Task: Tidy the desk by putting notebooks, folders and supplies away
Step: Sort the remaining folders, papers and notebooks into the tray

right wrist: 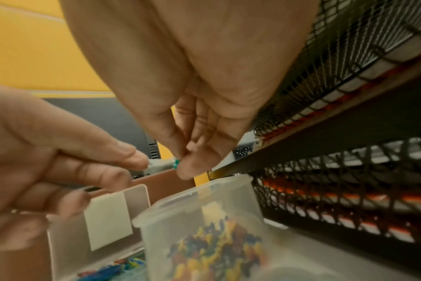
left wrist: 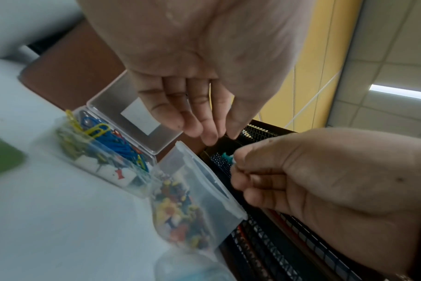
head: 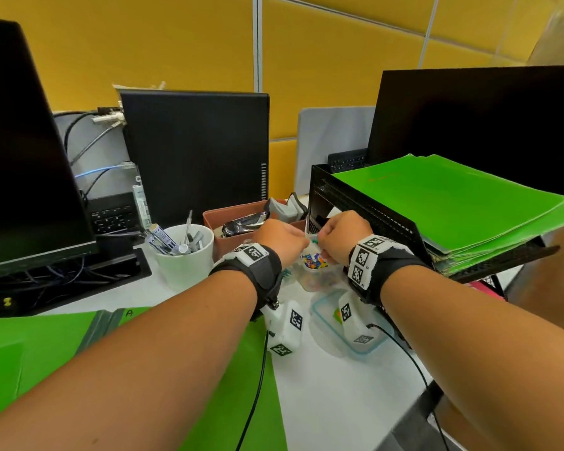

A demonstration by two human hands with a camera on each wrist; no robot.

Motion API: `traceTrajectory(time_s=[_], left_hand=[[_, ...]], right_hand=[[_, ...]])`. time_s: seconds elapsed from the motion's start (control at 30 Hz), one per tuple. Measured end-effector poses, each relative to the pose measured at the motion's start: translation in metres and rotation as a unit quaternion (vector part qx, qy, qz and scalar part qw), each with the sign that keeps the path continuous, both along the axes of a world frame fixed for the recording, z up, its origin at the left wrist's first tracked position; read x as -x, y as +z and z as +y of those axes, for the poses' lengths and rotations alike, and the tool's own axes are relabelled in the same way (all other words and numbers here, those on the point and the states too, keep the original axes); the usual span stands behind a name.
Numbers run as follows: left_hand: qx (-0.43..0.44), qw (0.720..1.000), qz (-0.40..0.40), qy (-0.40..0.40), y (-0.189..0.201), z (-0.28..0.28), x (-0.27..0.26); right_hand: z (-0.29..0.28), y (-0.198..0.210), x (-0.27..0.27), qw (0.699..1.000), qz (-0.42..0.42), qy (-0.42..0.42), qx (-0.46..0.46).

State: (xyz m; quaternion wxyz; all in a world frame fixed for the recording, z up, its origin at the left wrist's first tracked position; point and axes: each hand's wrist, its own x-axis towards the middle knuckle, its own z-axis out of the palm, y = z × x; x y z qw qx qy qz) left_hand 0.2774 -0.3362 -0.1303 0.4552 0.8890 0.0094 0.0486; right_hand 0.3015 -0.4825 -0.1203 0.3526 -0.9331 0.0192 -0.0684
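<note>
Green folder (head: 183, 369) marked "A"; right hand (right wrist: 199, 121) pinches teal pushpin (right wrist: 176, 163).

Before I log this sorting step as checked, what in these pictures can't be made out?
- Small teal push pin: nearly covered by the right hand pinching it; its point is hidden in every view.
- Left hand: head view shows only its back; the wrist views show nothing held.
- Clear plastic tub of coloured push pins: blurred in both wrist views, no count.
- Black mesh tray rack: lower shelves hidden by green folders.
</note>
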Motion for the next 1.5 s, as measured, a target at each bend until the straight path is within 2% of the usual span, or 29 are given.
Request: traceTrajectory(time_s=[0.1,0.17,0.4,0.57,0.73,1.0,1.27,1.4,1.5], left_hand=[[-0.025,1.0,0.005,-0.002,-0.001,0.013,0.005],[-0.047,0.999,0.003,0.003,0.0,0.022,0.01],[-0.116,0.993,-0.029,0.023,0.007,0.07,0.044],[-0.126,0.99,-0.048,0.04,0.013,0.125,0.098],[-0.128,0.984,-0.046,0.115,0.012,0.199,0.168],[-0.108,0.954,-0.006,0.28,0.011,0.313,0.297],[-0.021,0.902,0.045,0.429,-0.016,0.385,0.401],[-0.025,0.885,0.065,0.461,-0.03,0.398,0.417],[-0.056,0.884,0.09,0.455,-0.039,0.391,0.417]], right_hand=[[0.002,-0.002,0.0,0.995,0.009,-0.007,0.103],[0.002,-0.004,0.003,0.993,0.017,0.0,0.114],[0.038,0.003,0.034,0.995,0.0,0.083,0.06],[0.092,0.0,0.084,0.975,0.083,0.202,-0.049],[0.155,-0.008,0.139,0.946,0.113,0.284,-0.107],[0.244,-0.013,0.221,0.904,0.138,0.391,-0.109],[0.3,-0.02,0.266,0.895,0.121,0.429,-0.035],[0.311,-0.029,0.275,0.902,0.114,0.415,-0.023],[0.313,-0.032,0.28,0.909,0.107,0.402,-0.023]])
